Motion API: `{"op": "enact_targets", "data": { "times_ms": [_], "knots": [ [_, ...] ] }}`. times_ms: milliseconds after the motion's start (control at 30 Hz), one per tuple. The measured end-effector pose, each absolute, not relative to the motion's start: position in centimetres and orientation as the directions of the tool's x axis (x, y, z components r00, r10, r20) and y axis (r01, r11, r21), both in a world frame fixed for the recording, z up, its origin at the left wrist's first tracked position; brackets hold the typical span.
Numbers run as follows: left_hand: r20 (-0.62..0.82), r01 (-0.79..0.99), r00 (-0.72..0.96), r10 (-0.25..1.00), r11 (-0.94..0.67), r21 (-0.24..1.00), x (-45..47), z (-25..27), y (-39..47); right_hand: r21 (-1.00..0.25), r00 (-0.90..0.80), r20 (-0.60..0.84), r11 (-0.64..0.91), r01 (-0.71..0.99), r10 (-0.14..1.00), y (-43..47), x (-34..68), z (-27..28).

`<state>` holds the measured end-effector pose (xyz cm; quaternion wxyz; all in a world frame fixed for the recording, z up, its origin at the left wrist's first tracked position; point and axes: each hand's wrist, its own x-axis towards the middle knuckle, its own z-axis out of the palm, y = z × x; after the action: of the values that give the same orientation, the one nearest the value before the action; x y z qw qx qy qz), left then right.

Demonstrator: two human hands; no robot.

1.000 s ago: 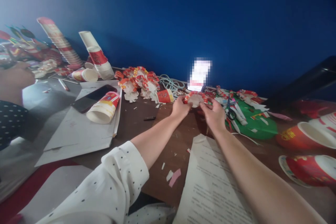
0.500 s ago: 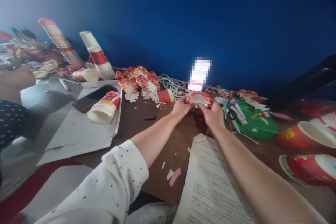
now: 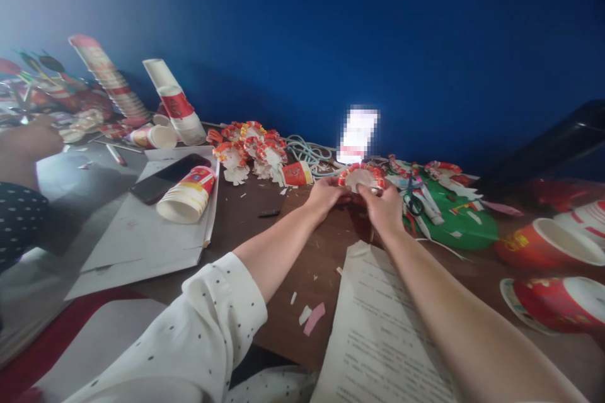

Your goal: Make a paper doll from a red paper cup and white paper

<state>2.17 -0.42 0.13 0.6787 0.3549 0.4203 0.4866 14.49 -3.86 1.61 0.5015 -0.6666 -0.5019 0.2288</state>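
Between my two hands is a cut paper cup (image 3: 360, 178), its pale round base facing me and its red-and-white wall strips curled in a ring around it. My left hand (image 3: 327, 195) grips its left edge, fingers closed. On the right edge, my right hand (image 3: 382, 203) is closed too, its thumb pressed on the lower front of the cup. The fingers behind the cup are hidden. Just past the cup, a lit phone (image 3: 358, 135) with a blurred screen leans upright. Similar curled cut cups (image 3: 258, 150) lie heaped to the left of my hands.
Scissors (image 3: 414, 201) and paper scraps lie on a green mat (image 3: 467, 227) at right. Paper cups (image 3: 551, 242) stand near the right edge. A printed sheet (image 3: 378, 327) lies before me. Stacked cups (image 3: 179, 110) lean at left. Another person's hand (image 3: 35, 138) is at far left.
The cut cup in my hands has tilted slightly, so more of its pale base shows. My hands keep their hold and have hardly moved.
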Motion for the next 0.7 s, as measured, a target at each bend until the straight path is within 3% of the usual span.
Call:
{"op": "enact_targets", "data": {
  "times_ms": [300, 400, 567, 700],
  "knots": [
    [-0.185, -0.373, 0.249, 0.951, 0.270, 0.888, 2.3, 0.1, -0.7, -0.951, 0.394, 0.084, -0.044, 0.306, 0.915, -3.5, 14.6, 1.8],
    [-0.178, -0.352, 0.219, 0.959, 0.248, 0.903, 2.5, -0.3, -0.5, -0.955, 0.386, 0.079, -0.041, 0.294, 0.919, -3.4, 14.5, 1.3],
    [-0.190, -0.285, 0.130, 0.973, 0.220, 0.933, 2.6, -0.7, -0.2, -0.995, 0.317, 0.031, -0.002, 0.101, 0.948, -3.2, 14.1, 0.2],
    [-0.223, -0.299, 0.106, 0.969, 0.245, 0.922, 2.6, -0.7, -0.1, -0.993, 0.320, 0.033, -0.006, 0.120, 0.947, -3.0, 14.2, -0.2]
  ]
}}
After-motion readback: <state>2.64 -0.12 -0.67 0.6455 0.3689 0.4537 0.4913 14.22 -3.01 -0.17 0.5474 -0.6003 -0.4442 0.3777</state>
